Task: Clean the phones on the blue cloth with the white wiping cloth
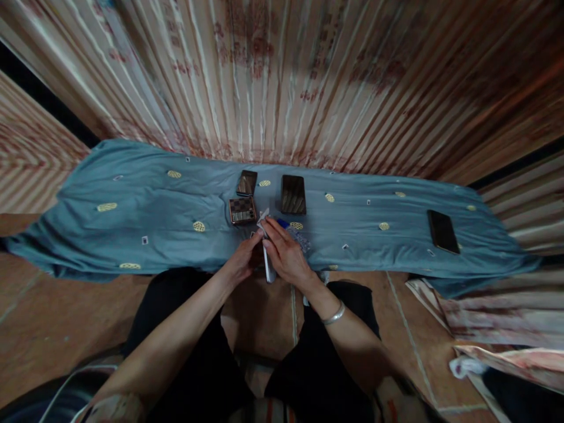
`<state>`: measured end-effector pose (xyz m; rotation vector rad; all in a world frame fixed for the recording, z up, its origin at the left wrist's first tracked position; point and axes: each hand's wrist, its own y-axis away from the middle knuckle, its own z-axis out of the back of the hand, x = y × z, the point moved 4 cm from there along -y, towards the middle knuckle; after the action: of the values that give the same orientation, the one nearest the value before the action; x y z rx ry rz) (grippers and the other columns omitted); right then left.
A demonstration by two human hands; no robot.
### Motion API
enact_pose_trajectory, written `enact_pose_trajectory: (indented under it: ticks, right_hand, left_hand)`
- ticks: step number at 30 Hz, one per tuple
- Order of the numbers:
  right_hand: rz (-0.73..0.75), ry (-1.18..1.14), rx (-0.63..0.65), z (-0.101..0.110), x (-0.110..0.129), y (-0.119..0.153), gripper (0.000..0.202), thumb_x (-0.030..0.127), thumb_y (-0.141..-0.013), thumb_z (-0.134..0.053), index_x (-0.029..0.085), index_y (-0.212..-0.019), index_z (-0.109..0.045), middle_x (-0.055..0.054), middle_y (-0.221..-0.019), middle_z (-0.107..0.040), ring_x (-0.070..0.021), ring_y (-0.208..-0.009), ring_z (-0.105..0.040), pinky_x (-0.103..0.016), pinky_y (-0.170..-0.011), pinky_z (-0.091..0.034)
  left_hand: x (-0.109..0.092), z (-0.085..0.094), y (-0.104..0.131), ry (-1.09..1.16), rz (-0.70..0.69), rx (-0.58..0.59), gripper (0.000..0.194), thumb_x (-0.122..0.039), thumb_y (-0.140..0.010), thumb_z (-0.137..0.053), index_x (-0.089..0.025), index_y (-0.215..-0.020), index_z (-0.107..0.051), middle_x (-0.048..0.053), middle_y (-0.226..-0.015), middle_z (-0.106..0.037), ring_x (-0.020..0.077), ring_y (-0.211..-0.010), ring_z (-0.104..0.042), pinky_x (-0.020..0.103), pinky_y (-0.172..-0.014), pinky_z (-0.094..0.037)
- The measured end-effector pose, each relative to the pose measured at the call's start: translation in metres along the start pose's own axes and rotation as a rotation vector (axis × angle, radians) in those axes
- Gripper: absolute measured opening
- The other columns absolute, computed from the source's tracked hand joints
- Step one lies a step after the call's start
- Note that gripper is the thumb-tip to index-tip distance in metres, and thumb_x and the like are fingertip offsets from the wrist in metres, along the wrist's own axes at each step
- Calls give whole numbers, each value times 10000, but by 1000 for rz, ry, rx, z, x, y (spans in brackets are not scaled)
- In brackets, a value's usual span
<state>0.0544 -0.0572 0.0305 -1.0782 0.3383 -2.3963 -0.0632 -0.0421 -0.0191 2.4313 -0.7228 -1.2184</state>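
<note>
A slim white object (269, 271), its kind unclear, stands nearly end-on between my hands at the cloth's near edge. My left hand (242, 258) closes on its left side, with the fingertips partly hidden. Over its top and right side lie the bent fingers of my right hand (287, 257), which wears a bangle at the wrist. A thin pale tip (263, 215) sticks out beyond the fingers. Beside my right hand are a small blue item (282, 223) and some crumpled clear plastic (301, 240). Just past my left hand sits a checkered, shiny dark case (242, 210).
A blue-green patterned cloth (167, 217) covers the long low surface. On it lie a small dark folded item (247, 183), a dark flat box (293, 194) and, far right, a black flat rectangular thing (443, 231). Pleated curtains (273, 88) hang behind.
</note>
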Motion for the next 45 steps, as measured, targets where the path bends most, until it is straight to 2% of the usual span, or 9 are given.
enact_pose_trajectory:
  ticks: [4, 12, 17, 22, 24, 31, 35, 41, 45]
  right_hand:
    - [-17, -39, 2, 1, -1, 2, 497, 348, -1064, -377, 221, -1540, -439, -80, -1566, -493, -208, -1479, -427, -422, -1243, -367]
    - [18, -118, 31, 5, 6, 9, 474, 380, -1068, -371, 213, -1482, -528, -81, -1522, -546, -207, -1437, -488, -411, -1227, -399]
    - [15, -126, 55, 10, 8, 13, 426, 388, -1063, -404, 240, -1400, -618, -69, -1456, -614, -209, -1379, -555, -418, -1192, -443]
    - [33, -117, 75, 13, 9, 20, 436, 417, -1064, -394, 219, -1343, -666, -79, -1430, -635, -208, -1372, -563, -393, -1182, -453]
    - [41, -116, 70, 13, 9, 22, 423, 410, -1062, -409, 218, -1327, -678, -80, -1413, -648, -208, -1362, -573, -389, -1178, -459]
    - [120, -167, -48, 11, 8, 29, 277, 303, -1019, -548, 245, -1204, -745, -87, -1295, -717, -198, -1204, -684, -359, -1058, -562]
    - [99, -160, -90, 12, 10, 30, 224, 264, -988, -597, 279, -1138, -763, -60, -1224, -742, -198, -1144, -702, -365, -1018, -577]
    - [-10, -165, -118, 15, 10, 29, 354, 252, -944, -660, 271, -1297, -669, -60, -1210, -747, -202, -1092, -710, -369, -998, -578]
    - [18, -148, -75, 13, 8, 29, 314, 276, -955, -656, 252, -1266, -692, -79, -1250, -733, -214, -1154, -689, -376, -1031, -556]
  left_hand:
    - [-2, 0, 0, 29, 0, -2, 372, -469, -672, -876, -160, -792, -708, -7, -667, -702, 118, -562, -640, 221, -527, -480]
    - [-11, -2, 1, 126, -14, -59, 211, -394, -875, -707, -187, -861, -743, -2, -746, -734, 134, -646, -646, 232, -601, -479]
    - [-14, 4, -9, 110, -59, -26, 276, -418, -848, -740, -148, -905, -748, 28, -762, -736, 143, -644, -642, 247, -621, -475]
    - [-16, 6, -14, 96, -113, -23, 330, -441, -895, -676, -126, -958, -752, 85, -819, -768, 228, -820, -728, 288, -706, -537]
    - [-16, 6, -13, 95, -115, -38, 322, -435, -913, -653, -133, -965, -748, 84, -803, -770, 240, -828, -739, 298, -709, -558]
    - [-20, 4, -15, 118, -90, -125, 346, -487, -895, -665, -145, -907, -712, 47, -699, -733, 183, -672, -723, 248, -593, -556]
    - [-24, 0, -16, 137, -109, -161, 320, -469, -901, -664, -152, -919, -700, 34, -691, -716, 171, -669, -717, 247, -609, -557]
    - [-26, -1, -15, 136, -86, -183, 321, -464, -944, -602, -159, -994, -692, 44, -741, -721, 193, -735, -732, 280, -669, -577]
    - [-27, 1, -16, 148, -91, -170, 336, -464, -958, -579, -162, -1056, -690, 51, -770, -732, 200, -763, -737, 296, -701, -588]
